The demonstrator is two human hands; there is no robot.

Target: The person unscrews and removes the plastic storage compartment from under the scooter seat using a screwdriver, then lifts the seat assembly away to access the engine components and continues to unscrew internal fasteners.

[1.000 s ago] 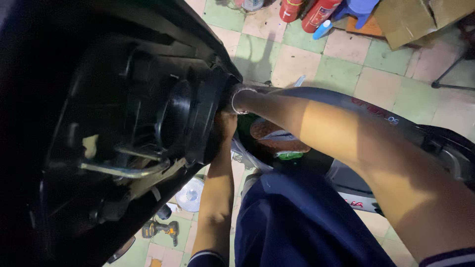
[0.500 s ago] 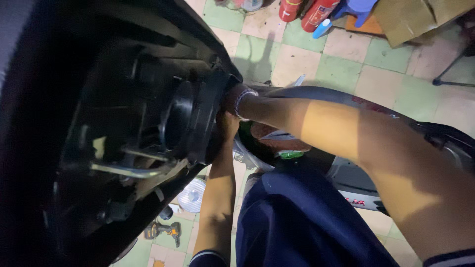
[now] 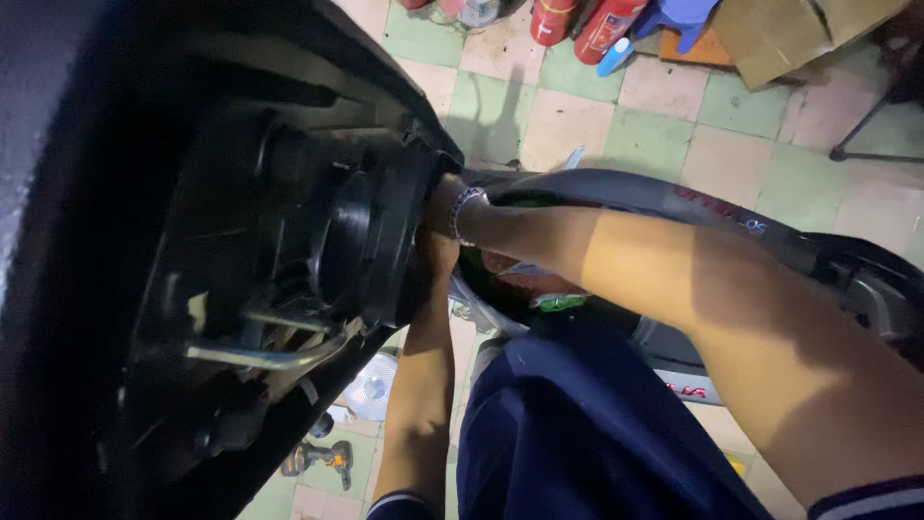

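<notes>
A big black plastic housing [image 3: 241,270] fills the left of the view, tilted, its hollow inner side facing up. A round black cup-shaped socket [image 3: 371,241] sits at its right edge, and a bent bare-metal bracket [image 3: 260,354] crosses just below.

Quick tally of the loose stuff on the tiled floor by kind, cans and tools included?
Red cylinders: 2
Blue plastic stool: 1
Cardboard box: 1
Cordless drill: 1
Round white lamp part: 1
Total: 6

Both hands are hidden behind the black housing.
</notes>
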